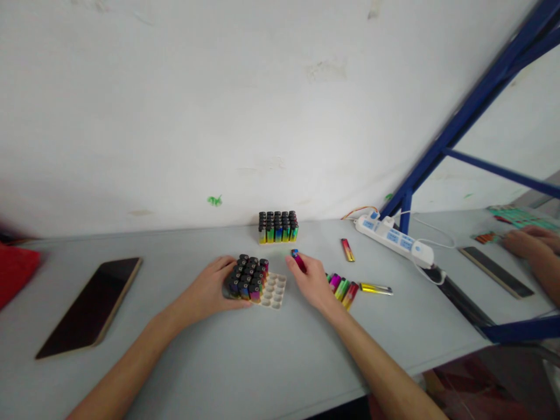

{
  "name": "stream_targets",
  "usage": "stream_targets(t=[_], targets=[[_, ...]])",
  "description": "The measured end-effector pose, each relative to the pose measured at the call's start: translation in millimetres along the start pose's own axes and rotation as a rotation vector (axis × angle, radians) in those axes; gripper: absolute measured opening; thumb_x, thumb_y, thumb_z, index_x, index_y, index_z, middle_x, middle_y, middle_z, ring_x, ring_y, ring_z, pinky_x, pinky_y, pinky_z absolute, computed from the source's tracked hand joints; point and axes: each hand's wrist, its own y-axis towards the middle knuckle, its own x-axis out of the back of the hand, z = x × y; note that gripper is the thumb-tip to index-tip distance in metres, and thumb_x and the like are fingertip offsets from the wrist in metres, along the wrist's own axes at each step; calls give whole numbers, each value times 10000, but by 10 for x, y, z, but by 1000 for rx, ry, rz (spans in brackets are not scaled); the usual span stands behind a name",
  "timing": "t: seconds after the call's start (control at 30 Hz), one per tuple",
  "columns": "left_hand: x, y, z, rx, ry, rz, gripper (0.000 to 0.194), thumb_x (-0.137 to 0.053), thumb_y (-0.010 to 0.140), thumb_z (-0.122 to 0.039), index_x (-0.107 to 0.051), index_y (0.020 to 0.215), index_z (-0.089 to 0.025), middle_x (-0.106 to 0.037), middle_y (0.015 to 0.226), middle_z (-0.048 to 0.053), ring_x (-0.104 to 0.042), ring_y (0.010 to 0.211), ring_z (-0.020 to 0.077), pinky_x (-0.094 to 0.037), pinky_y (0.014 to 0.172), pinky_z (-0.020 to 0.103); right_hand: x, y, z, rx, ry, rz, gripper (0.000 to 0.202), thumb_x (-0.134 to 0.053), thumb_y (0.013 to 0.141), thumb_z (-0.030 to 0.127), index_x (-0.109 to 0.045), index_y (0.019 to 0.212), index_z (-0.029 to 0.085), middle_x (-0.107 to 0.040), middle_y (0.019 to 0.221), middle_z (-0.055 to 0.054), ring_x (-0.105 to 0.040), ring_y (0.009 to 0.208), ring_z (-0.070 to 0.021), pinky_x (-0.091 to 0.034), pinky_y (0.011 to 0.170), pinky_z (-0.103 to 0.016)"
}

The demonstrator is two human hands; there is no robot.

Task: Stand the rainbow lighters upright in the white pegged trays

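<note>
My left hand point(217, 286) is wrapped round the left side of a white tray point(277, 290) that holds several upright lighters point(248, 277) with black tops. Empty round slots show on the tray's right part. Right of the tray, my right hand point(311, 282) pinches a single lighter point(297, 258) with a blue end and a purple body. Several colourful lighters point(342, 288) lie on the table beside that hand, partly hidden by it. Near the wall stands a full block of upright lighters point(278, 227).
A red-and-yellow lighter point(347, 249) and a gold one point(376, 289) lie to the right. Beyond them are a white power strip point(394, 240) and a blue metal frame point(446, 137). A dark tablet-like slab point(91, 306) lies left. Another person's hands point(531, 242) show far right.
</note>
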Motion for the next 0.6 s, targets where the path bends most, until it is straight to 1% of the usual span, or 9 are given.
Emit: stream_targets(t=[0.07, 0.13, 0.2, 0.27, 0.37, 0.43, 0.53, 0.6], targets=[[19, 1, -35, 0, 2, 8, 642, -1010, 728, -621, -842, 1229, -257, -844, 1302, 122, -808, 1231, 410, -675, 1151, 546, 22, -15, 12, 66, 2, 20, 407, -546, 1129, 579, -548, 857, 276, -578, 714, 38, -529, 688, -191, -385, 663, -308], [35, 5, -65, -8, 6, 13, 606, -1014, 733, -595, -836, 1195, -246, -843, 1277, 121, -813, 1210, 407, -684, 1125, 537, 30, -21, 21, 154, -3, 49, 357, -514, 1174, 525, -581, 932, 272, -661, 820, 4, -602, 768, -210, -461, 723, -317], [39, 10, -78, -17, 12, 17, 598, -1024, 725, -579, -830, 1175, -237, -840, 1269, 129, -813, 1208, 414, -687, 1119, 542, 21, -19, 23, 253, -25, 59, 356, -520, 1190, 487, -606, 925, 265, -696, 913, -39, -640, 856, -228, -518, 805, -337], [28, 13, -73, -9, 17, 11, 619, -1035, 703, -591, -829, 1176, -251, -841, 1274, 136, -814, 1213, 422, -686, 1123, 549, 4, -12, 16, 314, -65, 41, 412, -563, 1187, 510, -609, 862, 262, -685, 923, -56, -640, 883, -237, -534, 834, -349], [5, 14, -61, -2, 12, 1, 639, -1036, 681, -602, -830, 1194, -281, -843, 1279, 137, -811, 1225, 436, -675, 1143, 561, -17, -6, -6, 287, -98, 42, 502, -593, 1185, 554, -534, 774, 271, -621, 777, -15, -596, 762, -216, -495, 747, -331], [0, 13, -66, -15, 2, 2, 630, -1028, 693, -582, -831, 1213, -286, -842, 1292, 137, -804, 1242, 443, -658, 1174, 568, -23, -7, -23, 248, -92, 52, 491, -581, 1194, 544, -515, 788, 276, -607, 712, 10, -580, 691, -201, -461, 701, -322], [4, 13, -82, -25, -5, 5, 622, -1022, 707, -558, -830, 1239, -300, -838, 1314, 133, -800, 1258, 443, -648, 1194, 578, -24, -4, -44, 232, -93, 82, 383, -585, 1202, 479, -585, 884, 267, -710, 791, -11, -664, 733, -213, -476, 730, -321], [5, 15, -82, -28, -4, 6, 604, -1021, 707, -544, -831, 1235, -319, -838, 1305, 128, -803, 1255, 437, -660, 1180, 583, -17, 3, -51, 229, -107, 158, 288, -593, 1205, 423, -633, 971, 260, -764, 850, -27, -722, 778, -227, -501, 758, -321]])
